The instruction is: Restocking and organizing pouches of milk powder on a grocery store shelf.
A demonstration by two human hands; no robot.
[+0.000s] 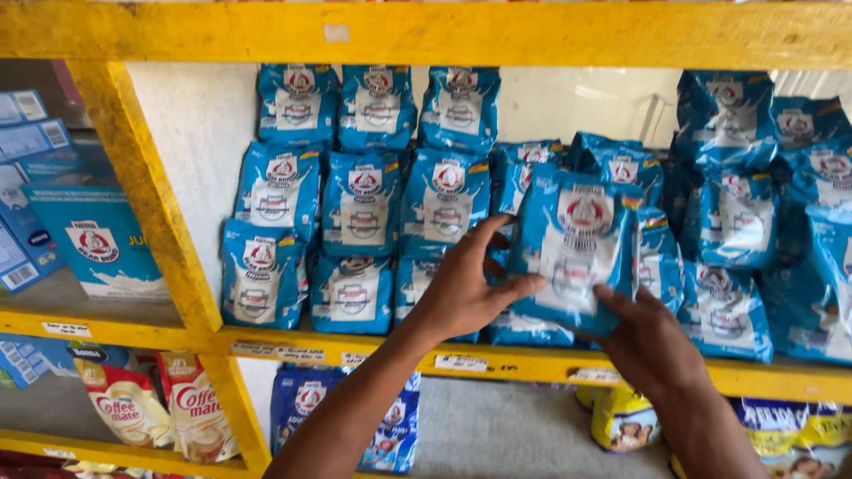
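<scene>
Both hands on one blue pouch at front of yellow shelf.

Near: left hand (pixel 461 288) & right hand (pixel 652 341) reach up over the shelf's front rail (pixel 497 359); bare gap on lower shelf under the arms. Blue pouch (pixel 575 248) is upright, tilted a bit, just above the rail, in front of other stock. L fingers spread along its left edge, thumb behind; R grips its lower right corner from below – both holding the pouch. Tight on both sides: rows of same blue pouches (pixel 359 204) left & behind, piled blue bags (pixel 754 222) right. Far left: yellow upright post (pixel 146 195), blue cartons (pixel 93 235) beyond.
</scene>
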